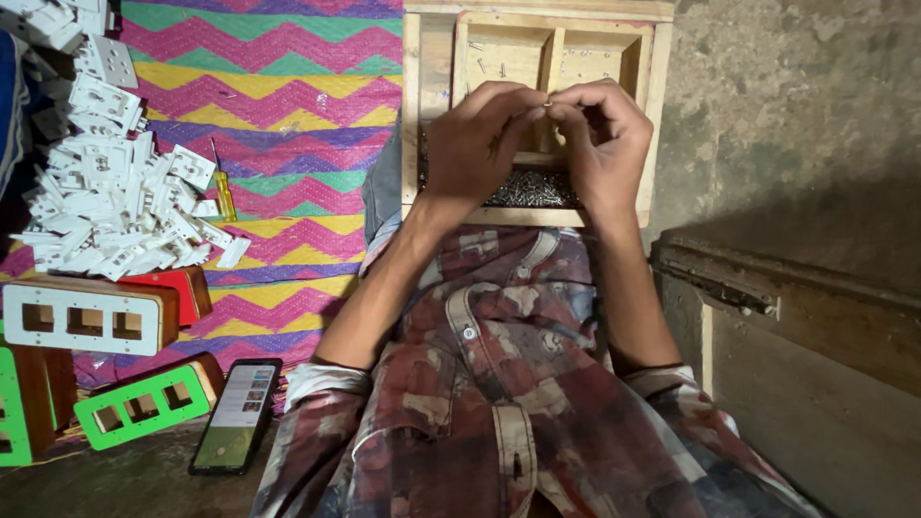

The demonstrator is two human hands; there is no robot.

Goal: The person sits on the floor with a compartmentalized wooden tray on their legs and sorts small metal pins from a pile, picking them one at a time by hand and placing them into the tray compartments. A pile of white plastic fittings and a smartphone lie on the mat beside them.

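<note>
My left hand (477, 144) and my right hand (605, 142) meet fingertip to fingertip over a wooden tray (413, 115) with several compartments. Between the fingertips sits a tiny metal piece (548, 102), pinched by both hands. The near compartment of the tray holds a heap of small dark screws (529, 189). A few loose screws lie in the far compartments. My forearms run down to a patterned shirt at the bottom of the view.
A pile of white plastic switch plates (115, 182) lies at the left on a zigzag woven mat (288, 105), beside a yellow-handled screwdriver (224, 190). White, red and green boxes with rectangular cutouts (86, 317) and a phone (236, 414) sit lower left. A wooden plank (796, 317) lies right.
</note>
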